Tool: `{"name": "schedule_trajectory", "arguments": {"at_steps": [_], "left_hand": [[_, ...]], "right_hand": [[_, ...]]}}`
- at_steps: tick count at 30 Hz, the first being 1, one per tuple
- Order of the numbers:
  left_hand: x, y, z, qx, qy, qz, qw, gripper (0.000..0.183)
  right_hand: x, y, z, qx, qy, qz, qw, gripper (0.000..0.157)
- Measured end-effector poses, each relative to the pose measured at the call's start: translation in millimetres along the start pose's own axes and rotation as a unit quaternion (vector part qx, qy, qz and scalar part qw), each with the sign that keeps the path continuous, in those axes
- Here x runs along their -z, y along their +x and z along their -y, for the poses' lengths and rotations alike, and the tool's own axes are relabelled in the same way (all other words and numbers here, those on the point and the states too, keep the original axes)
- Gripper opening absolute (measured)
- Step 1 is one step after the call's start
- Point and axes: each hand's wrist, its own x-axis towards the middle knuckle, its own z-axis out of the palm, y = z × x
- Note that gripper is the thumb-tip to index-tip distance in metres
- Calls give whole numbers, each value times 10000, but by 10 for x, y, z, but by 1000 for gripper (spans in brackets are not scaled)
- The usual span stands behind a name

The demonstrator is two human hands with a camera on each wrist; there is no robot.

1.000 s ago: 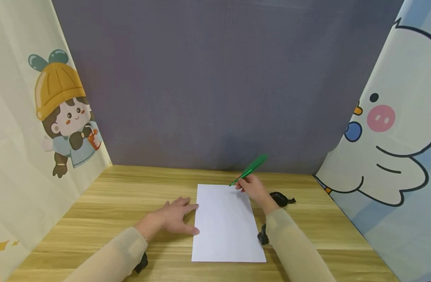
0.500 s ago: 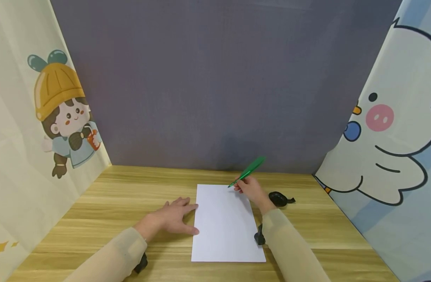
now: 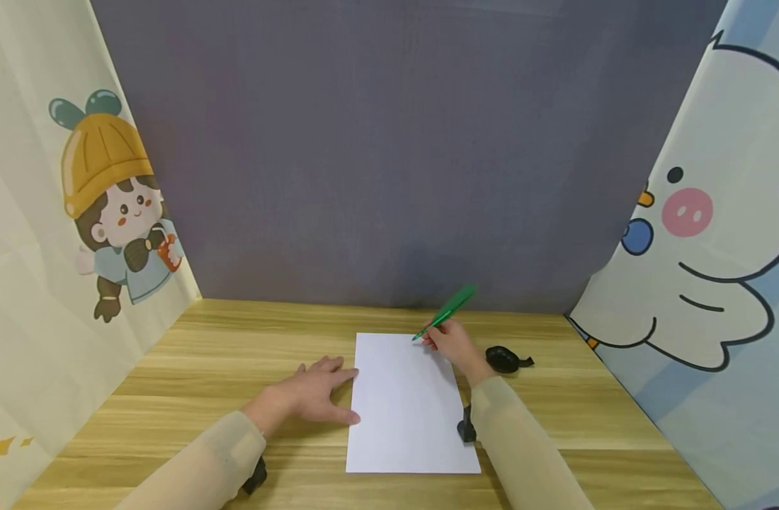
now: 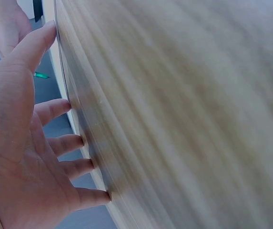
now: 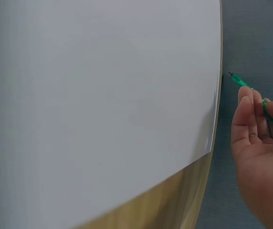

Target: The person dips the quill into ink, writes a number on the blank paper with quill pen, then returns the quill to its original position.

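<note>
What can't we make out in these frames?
Green pen: right wrist view, part of the barrel hidden by the right hand.
Paper: right wrist view, cut off by the top and left edges.
Black object: head view, too small to identify.
Left sleeve: head view, cut off by the bottom edge.
Tabletop: left wrist view, grain blurred.

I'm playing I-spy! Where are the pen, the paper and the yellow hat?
Pen (image 3: 452,307): head view, on its green body.
Paper (image 3: 405,404): head view, near its middle.
Yellow hat (image 3: 105,150): head view, on its crown.
</note>
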Motion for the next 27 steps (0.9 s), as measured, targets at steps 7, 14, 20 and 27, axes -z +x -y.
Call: {"name": "schedule_trajectory", "arguments": {"at_steps": [7,14,20,27], "left_hand": [[7,-10,-8,-19,19,-45,10000,98],[10,-12,-14,-27,46,-51,10000,98],[10,-9,-14,-32,62,-55,10000,98],[13,-13,-17,-14,42,-47,10000,98]], "right_hand": [[-11,9,-3,-28,-56,-21,10000,32],[-23,-1,32,-110,-126,-46,9998,33],[-34,14,25,-58,-205,-90,9997,31],[-45,30,-5,-1,-240,-107,9997,29]]}}
